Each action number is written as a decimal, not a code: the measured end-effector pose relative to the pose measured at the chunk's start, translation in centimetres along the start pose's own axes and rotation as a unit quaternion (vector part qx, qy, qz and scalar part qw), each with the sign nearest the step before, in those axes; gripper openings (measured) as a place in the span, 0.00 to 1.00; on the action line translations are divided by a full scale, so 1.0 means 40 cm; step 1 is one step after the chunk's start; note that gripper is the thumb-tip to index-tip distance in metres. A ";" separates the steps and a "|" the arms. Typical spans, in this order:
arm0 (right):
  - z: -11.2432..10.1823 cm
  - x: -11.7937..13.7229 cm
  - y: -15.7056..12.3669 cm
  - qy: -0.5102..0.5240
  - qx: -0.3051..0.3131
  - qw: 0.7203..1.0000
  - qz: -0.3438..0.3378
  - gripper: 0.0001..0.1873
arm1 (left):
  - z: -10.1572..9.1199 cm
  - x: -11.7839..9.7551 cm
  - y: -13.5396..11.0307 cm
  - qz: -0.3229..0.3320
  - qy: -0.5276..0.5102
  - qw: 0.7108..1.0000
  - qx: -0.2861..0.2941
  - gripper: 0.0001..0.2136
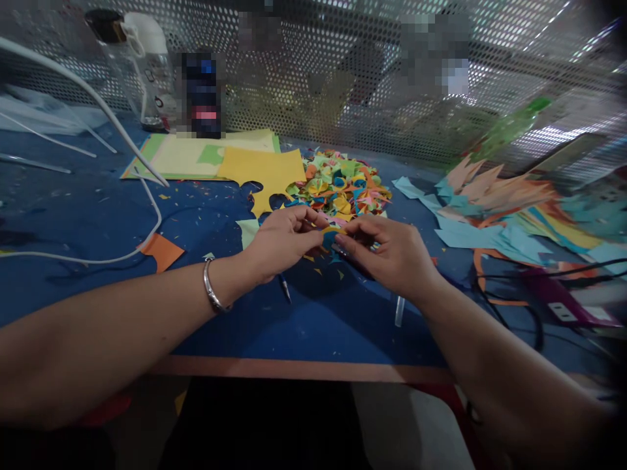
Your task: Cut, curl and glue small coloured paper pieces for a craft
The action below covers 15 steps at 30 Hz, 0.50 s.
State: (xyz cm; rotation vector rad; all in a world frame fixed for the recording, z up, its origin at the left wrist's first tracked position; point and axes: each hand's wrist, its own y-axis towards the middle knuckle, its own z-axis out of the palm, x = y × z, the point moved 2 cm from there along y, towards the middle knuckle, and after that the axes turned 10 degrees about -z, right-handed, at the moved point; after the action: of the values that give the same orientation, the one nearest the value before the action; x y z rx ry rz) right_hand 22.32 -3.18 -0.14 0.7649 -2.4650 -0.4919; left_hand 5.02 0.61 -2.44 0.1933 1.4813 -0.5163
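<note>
Both hands meet over the middle of the blue table (98,215). My left hand (284,238), with a silver bangle at the wrist, pinches one end of a small yellow paper piece (334,230). My right hand (386,251) pinches the other end, fingers pressed together. Just beyond the fingers lies a heap of small folded coloured paper pieces (340,183). A pen (285,287) lies on the table under my left hand.
A yellow sheet with cut-outs (264,171) and green-yellow sheets lie at the back. Cut paper scraps (499,209) pile up at right, beside black cables and a purple tool (563,300). A white cable (122,254) loops at left. A bottle (142,65) stands by the mesh wall.
</note>
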 end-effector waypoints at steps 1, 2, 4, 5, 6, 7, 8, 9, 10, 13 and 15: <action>-0.001 0.000 -0.001 0.000 -0.004 1.000 0.001 0.11 | 0.000 -0.004 -0.003 -0.008 -0.011 1.000 0.005 0.07; -0.001 0.000 -0.002 0.001 -0.007 1.000 0.003 0.12 | 0.001 -0.008 -0.007 -0.013 -0.020 1.000 0.013 0.09; -0.001 -0.001 -0.004 0.009 -0.010 1.000 0.007 0.12 | 0.001 -0.015 -0.012 -0.019 -0.031 0.999 0.032 0.12; -0.001 -0.001 -0.005 0.014 -0.010 1.000 0.010 0.12 | 0.001 -0.017 -0.014 -0.020 -0.033 0.998 0.039 0.14; 0.000 -0.002 -0.006 0.019 -0.011 1.000 0.011 0.12 | 0.000 -0.019 -0.015 -0.022 -0.034 0.998 0.041 0.15; 0.000 -0.002 -0.007 0.022 -0.012 1.000 0.011 0.12 | -0.001 -0.020 -0.015 -0.024 -0.034 0.998 0.039 0.15; 0.001 -0.003 -0.008 0.024 -0.014 1.000 0.010 0.12 | -0.002 -0.022 -0.016 -0.025 -0.032 0.998 0.038 0.15; 0.001 -0.003 -0.009 0.025 -0.016 1.000 0.008 0.12 | -0.002 -0.023 -0.016 -0.027 -0.030 0.998 0.037 0.15; 0.001 -0.003 -0.010 0.026 -0.017 1.000 0.007 0.12 | -0.002 -0.023 -0.016 -0.029 -0.031 0.998 0.037 0.14; -0.001 -0.001 -0.013 0.024 -0.023 0.999 0.003 0.12 | 0.001 -0.025 -0.019 -0.044 -0.052 0.997 0.038 0.10; -0.003 0.001 -0.016 0.024 -0.032 0.999 0.001 0.12 | 0.004 -0.025 -0.022 -0.045 -0.068 0.996 0.042 0.10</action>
State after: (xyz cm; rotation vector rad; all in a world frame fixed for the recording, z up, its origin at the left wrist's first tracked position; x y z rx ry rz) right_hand 22.61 -3.72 -0.34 0.7400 -2.3941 -0.5418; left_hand 4.79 -0.02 -1.29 0.1556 1.3416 -0.6527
